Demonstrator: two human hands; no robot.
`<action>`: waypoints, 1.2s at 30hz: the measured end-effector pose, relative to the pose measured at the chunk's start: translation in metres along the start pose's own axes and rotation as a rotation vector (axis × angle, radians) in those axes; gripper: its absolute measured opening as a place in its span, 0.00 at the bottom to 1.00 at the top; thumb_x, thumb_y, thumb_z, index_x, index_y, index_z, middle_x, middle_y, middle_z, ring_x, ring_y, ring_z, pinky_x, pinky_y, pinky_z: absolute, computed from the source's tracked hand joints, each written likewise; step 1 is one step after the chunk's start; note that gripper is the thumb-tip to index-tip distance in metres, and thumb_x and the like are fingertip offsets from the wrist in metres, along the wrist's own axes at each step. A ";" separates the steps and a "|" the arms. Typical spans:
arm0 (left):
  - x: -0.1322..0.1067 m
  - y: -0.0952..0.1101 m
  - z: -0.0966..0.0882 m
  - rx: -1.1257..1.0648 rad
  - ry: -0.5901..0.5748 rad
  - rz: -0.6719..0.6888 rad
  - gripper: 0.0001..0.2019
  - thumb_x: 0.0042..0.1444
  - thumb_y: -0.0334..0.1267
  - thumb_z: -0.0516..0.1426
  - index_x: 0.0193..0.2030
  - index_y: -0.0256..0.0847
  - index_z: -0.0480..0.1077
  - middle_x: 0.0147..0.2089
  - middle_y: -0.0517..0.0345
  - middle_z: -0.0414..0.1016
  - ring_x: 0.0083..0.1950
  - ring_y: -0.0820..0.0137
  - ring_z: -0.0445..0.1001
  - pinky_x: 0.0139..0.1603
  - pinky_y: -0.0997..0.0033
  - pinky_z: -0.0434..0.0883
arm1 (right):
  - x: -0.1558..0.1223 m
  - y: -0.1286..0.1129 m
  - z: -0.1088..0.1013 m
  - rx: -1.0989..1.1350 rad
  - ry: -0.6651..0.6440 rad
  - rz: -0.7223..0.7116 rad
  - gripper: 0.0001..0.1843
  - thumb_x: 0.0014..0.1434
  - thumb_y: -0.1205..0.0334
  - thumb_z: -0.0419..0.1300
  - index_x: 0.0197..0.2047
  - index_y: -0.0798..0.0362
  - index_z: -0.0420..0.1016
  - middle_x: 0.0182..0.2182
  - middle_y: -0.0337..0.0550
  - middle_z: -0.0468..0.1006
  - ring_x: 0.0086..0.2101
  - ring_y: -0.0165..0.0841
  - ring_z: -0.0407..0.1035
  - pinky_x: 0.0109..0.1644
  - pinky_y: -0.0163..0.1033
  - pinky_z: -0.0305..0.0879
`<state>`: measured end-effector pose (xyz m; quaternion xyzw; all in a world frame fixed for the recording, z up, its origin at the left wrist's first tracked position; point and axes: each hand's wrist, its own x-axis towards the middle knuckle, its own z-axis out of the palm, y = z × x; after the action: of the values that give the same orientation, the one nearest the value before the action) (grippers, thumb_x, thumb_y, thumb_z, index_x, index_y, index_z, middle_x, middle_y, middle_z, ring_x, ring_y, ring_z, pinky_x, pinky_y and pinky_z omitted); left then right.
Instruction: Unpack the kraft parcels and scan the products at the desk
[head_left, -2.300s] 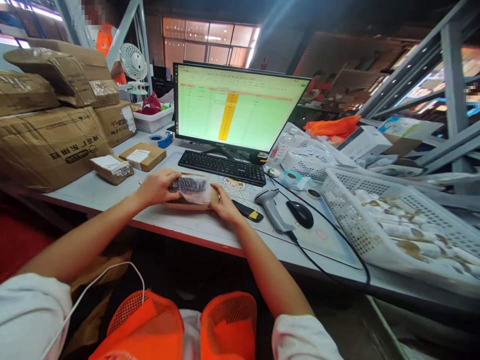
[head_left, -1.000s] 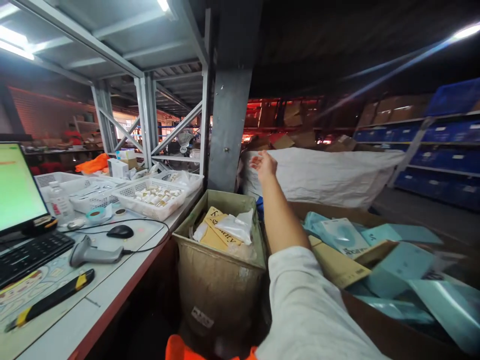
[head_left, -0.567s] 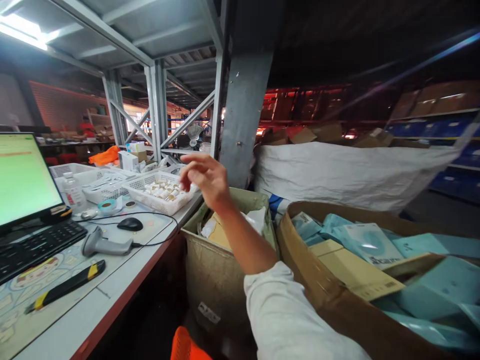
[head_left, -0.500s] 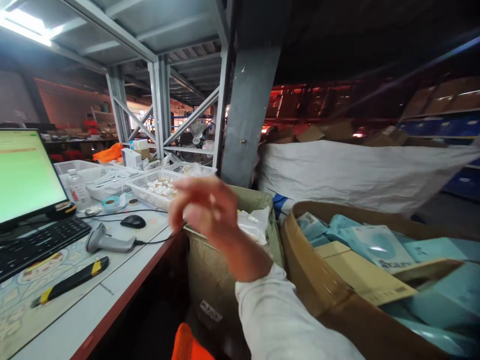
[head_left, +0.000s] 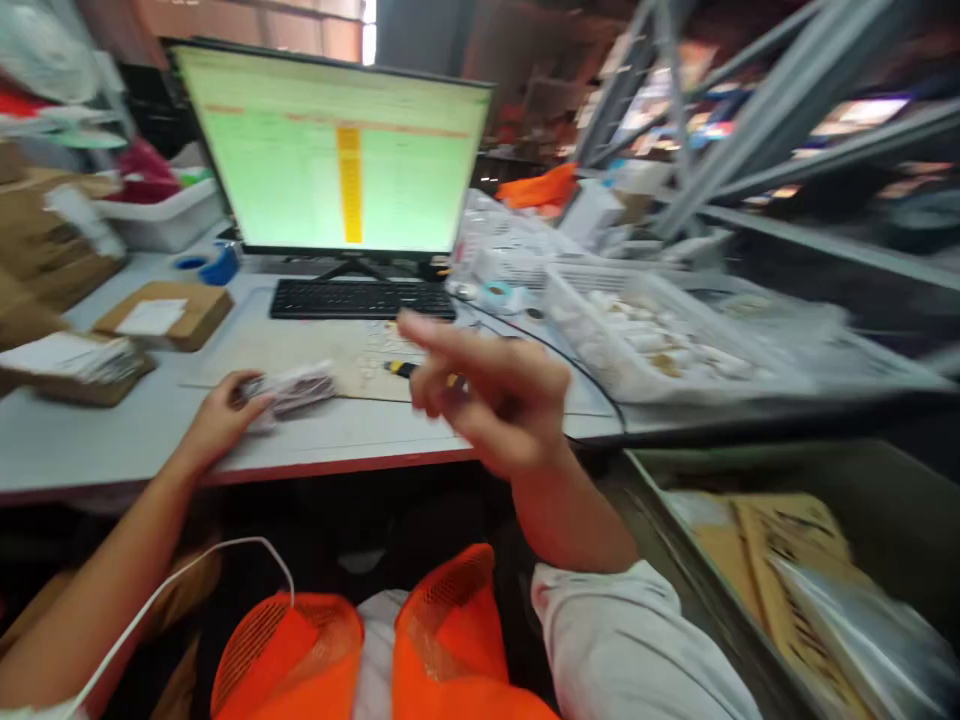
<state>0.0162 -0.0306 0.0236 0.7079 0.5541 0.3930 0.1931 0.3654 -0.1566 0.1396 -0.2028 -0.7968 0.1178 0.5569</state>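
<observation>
My left hand (head_left: 220, 420) rests on the desk and grips the end of a small package in clear plastic (head_left: 290, 390), which is blurred. My right hand (head_left: 491, 393) is raised above the desk's front edge with its fingers apart. It holds nothing and is smeared by motion. Just behind those fingers, a yellow-and-black utility knife (head_left: 403, 369) shows only in part. The rest of the knife is hidden by my right hand.
A computer monitor (head_left: 334, 150) and keyboard (head_left: 362, 299) stand on the desk. A white plastic basket (head_left: 592, 320) of small white items sits to the right. Flat cardboard parcels (head_left: 161, 315) lie at left. An open bin (head_left: 667, 480) with yellow card stands below right.
My view has swung left from the bins back to the desk. My right hand has come back over the desk. My left hand reappears on the package.
</observation>
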 end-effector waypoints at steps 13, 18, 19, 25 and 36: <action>0.121 0.058 0.035 -0.391 -0.348 0.127 0.30 0.52 0.64 0.65 0.46 0.37 0.75 0.39 0.55 0.75 0.39 0.66 0.71 0.40 0.70 0.66 | 0.033 0.219 0.073 -0.108 -0.499 0.538 0.28 0.56 0.68 0.68 0.61 0.55 0.78 0.54 0.49 0.82 0.47 0.38 0.75 0.56 0.43 0.69; 0.129 0.041 0.060 -0.505 -0.308 0.092 0.29 0.51 0.62 0.67 0.45 0.36 0.76 0.40 0.55 0.77 0.40 0.67 0.72 0.43 0.70 0.67 | 0.017 0.227 0.069 -0.066 -0.314 0.538 0.12 0.61 0.63 0.64 0.47 0.55 0.84 0.45 0.47 0.85 0.43 0.37 0.75 0.52 0.41 0.68; 0.127 0.036 0.062 -0.511 -0.309 0.089 0.27 0.52 0.62 0.67 0.42 0.36 0.76 0.38 0.55 0.76 0.39 0.67 0.72 0.42 0.70 0.67 | 0.016 0.229 0.068 -0.081 -0.285 0.547 0.09 0.61 0.62 0.63 0.42 0.55 0.84 0.41 0.46 0.85 0.41 0.37 0.75 0.49 0.41 0.68; 0.117 0.028 0.065 -0.597 -0.218 0.130 0.24 0.55 0.60 0.67 0.31 0.39 0.70 0.34 0.56 0.74 0.37 0.67 0.72 0.41 0.69 0.69 | 0.020 0.218 0.077 -0.189 0.032 0.388 0.12 0.68 0.56 0.54 0.37 0.51 0.73 0.34 0.44 0.79 0.37 0.37 0.71 0.44 0.41 0.65; 0.106 0.039 0.064 -0.430 -0.302 0.267 0.41 0.47 0.71 0.67 0.54 0.36 0.75 0.52 0.46 0.79 0.55 0.55 0.77 0.56 0.64 0.73 | 0.021 0.209 0.081 -0.100 0.473 0.480 0.22 0.72 0.37 0.47 0.40 0.47 0.61 0.33 0.38 0.64 0.33 0.33 0.63 0.39 0.38 0.62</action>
<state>0.0984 0.0669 0.0479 0.7680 0.3251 0.4134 0.3655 0.3233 0.0421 0.0423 -0.4333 -0.5799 0.1562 0.6719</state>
